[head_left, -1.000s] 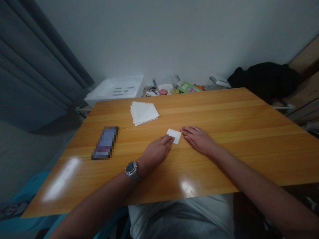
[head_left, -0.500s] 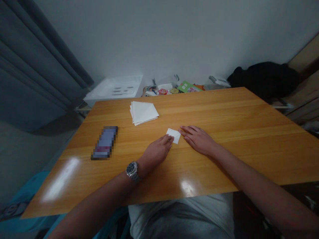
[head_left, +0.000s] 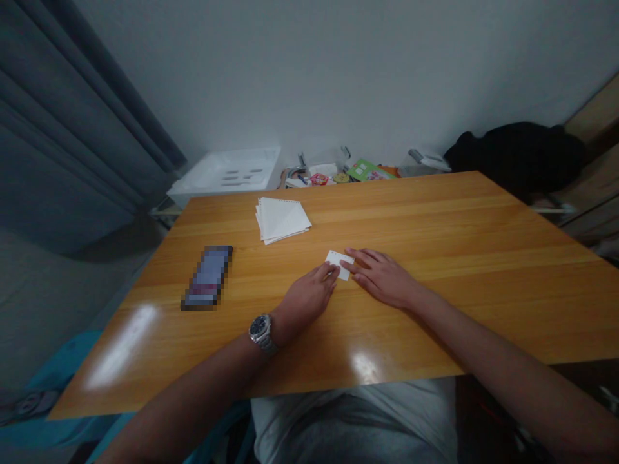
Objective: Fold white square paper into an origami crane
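Observation:
A small piece of white paper (head_left: 344,273) with holes along its upper edge lies on the wooden table (head_left: 411,219). My left hand (head_left: 308,298), with a metal watch on the wrist, has its fingertips together on the paper's left part. From the right, my right hand (head_left: 384,277) lies flat with fingers apart, one fingertip resting on the paper. Behind them is a stack of white punched sheets (head_left: 283,219).
A phone (head_left: 207,277) lies on the left side of the table. Beyond the back edge are a white tray (head_left: 232,171), a green packet (head_left: 368,171), a clear container (head_left: 420,164) and a black cloth item (head_left: 512,154).
My right hand has shifted slightly left, and one of its fingers now rests on the small paper. My left hand stays on the paper. The whole view has shifted slightly.

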{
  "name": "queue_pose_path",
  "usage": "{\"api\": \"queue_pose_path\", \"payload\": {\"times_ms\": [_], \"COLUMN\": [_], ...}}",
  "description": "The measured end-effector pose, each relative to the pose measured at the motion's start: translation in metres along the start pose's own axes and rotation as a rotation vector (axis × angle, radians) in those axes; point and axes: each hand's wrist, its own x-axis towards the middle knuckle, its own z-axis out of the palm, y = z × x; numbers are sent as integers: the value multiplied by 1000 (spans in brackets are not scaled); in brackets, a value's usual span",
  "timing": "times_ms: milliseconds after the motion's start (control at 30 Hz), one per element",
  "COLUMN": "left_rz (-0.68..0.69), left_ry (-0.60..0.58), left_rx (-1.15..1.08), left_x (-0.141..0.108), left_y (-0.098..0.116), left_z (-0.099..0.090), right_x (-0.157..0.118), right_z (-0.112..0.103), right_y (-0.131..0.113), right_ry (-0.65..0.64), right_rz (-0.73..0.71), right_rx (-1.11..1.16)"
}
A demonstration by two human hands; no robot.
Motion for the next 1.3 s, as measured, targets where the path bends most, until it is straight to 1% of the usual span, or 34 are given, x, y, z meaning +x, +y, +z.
{"api": "queue_pose_path", "payload": {"times_ms": [167,367,567,733,900,1067,1300], "left_rz": [20,27,24,26,26,70,62], "left_ry": [-5,-11,4,-4,-37,-73,-73], "left_rx": [-10,5,-5,-3,-7,-46,-48], "left_x": [0,0,-2,-2,-4,-7,-7], "left_y": [-1,-1,-3,-2,-5,-11,-10], "left_z": [0,-1,-1,-4,-6,-12,-15], "right_x": [1,4,2,1,0,0,3], "right_z": [7,11,8,9,11,10,10], "right_y": [4,7,5,-2,-4,-5,-13], "right_ry": [32,80,56,-10,-54,-36,-7], "right_rz": [66,76,24,-46,-32,-23,19], "right_rx": [47,75,94,134,143,150,105]}}
